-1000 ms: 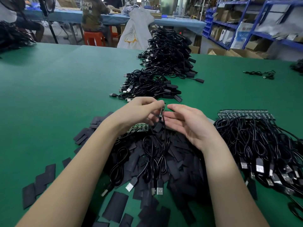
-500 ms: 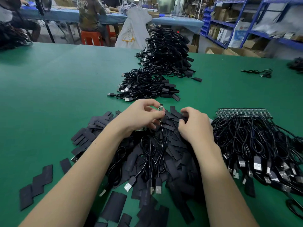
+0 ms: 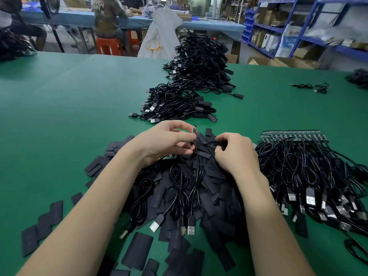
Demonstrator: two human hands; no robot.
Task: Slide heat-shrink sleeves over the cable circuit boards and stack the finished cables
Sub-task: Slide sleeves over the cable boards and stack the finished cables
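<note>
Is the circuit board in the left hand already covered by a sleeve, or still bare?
Bare: the circuit board pinched by the left hand shows green, with no black sleeve over it.

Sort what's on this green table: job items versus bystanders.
Job: circuit board pinched by left hand; sleeve pile under right hand; unsleeved cables; finished stack.
Bystanders: stray cable; white bag; orange stool.

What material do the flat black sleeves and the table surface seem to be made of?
Sleeves: probably thin flexible plastic, matte black; they lie flat and limp with no shine. Table: seems covered with a green mat, perhaps rubber or vinyl; it looks smooth, even, with a soft dull sheen.
</note>
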